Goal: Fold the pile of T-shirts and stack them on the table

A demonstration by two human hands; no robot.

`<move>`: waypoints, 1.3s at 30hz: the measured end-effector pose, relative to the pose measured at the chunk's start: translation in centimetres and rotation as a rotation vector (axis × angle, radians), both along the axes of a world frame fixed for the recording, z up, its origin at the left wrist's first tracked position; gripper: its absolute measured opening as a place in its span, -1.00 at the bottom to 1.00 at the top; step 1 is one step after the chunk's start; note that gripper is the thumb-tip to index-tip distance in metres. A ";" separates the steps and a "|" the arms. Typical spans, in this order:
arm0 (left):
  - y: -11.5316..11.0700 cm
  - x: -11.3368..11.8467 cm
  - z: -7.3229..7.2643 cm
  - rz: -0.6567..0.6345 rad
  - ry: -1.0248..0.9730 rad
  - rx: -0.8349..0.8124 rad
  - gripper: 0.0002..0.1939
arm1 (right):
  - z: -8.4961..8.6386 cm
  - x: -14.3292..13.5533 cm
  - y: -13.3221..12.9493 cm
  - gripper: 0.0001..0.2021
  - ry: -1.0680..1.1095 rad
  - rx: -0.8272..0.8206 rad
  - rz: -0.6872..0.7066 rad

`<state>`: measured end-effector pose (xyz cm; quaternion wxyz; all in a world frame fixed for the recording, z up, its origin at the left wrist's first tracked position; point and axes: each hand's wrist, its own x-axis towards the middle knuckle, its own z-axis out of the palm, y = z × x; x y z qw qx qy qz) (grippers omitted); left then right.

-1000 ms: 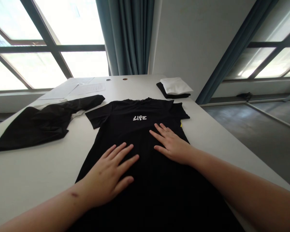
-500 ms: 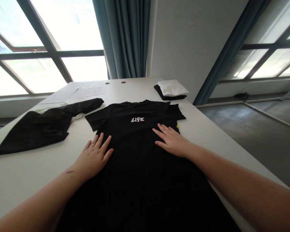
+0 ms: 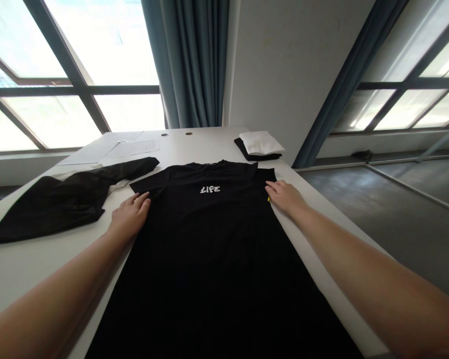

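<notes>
A black T-shirt (image 3: 213, 239) with white lettering across its upper part lies spread out, its collar toward the far end. My left hand (image 3: 130, 212) is at the shirt's left side just below the sleeve, its fingers bent and close together on the edge of the cloth. On the other side my right hand (image 3: 284, 194) has its fingers closed at the lower edge of the right sleeve, beside a small yellow spot. Both thumbs are mostly hidden.
The shirt lies on a white table (image 3: 205, 144). To the left is a crumpled black garment (image 3: 67, 199) with white cloth under it. Papers (image 3: 134, 147) lie at the back left. A folded white cloth (image 3: 262, 143) rests on a folded black one (image 3: 252, 153) at the back right.
Both hands have moved outward from lying flat on the shirt's body to its side edges near the sleeves. The fingers, spread before, are now drawn together. The view has shifted slightly.
</notes>
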<state>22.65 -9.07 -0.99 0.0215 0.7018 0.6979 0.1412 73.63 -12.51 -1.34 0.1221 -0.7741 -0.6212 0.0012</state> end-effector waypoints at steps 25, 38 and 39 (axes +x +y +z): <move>7.9 -1.0 0.4 -0.080 -0.168 0.225 -0.43 | -1.0 2.9 3.5 -0.73 0.046 0.098 -0.159; 3.6 6.8 4.8 -0.679 0.225 0.099 -0.25 | -0.5 2.8 3.7 -0.74 0.037 0.061 -0.149; 3.4 7.0 4.5 -0.664 0.221 0.064 -0.19 | -0.5 2.8 3.7 -0.74 0.037 0.060 -0.149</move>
